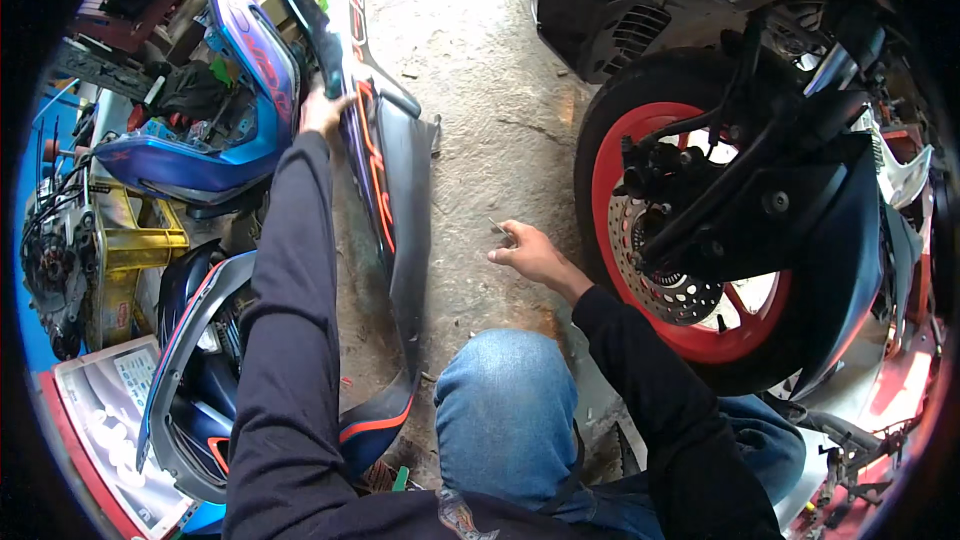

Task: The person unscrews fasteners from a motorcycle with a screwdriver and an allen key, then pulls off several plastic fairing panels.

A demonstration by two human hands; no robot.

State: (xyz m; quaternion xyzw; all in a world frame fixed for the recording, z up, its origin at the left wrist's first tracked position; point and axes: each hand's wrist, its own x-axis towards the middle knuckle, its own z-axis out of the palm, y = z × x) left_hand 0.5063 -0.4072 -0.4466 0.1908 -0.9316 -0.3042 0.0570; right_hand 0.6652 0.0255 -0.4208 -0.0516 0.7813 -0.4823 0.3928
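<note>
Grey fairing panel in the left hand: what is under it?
Bare concrete floor shows beside the panel held by the left hand. Its lower end nears the knee; whatever lies directly beneath is covered.

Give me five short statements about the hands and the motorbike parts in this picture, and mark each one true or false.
1. The left hand grips the upper edge of a long grey body panel with orange stripes. True.
2. The right hand rests on the red wheel. False: it hovers over the concrete floor, apart from the wheel, pinching a small thin thing too small to tell.
3. The wheel has a brake disc with holes. True.
4. A blue body panel lies left of the grey one. True.
5. The person wears shorts. False: blue jeans cover the knee.
</note>
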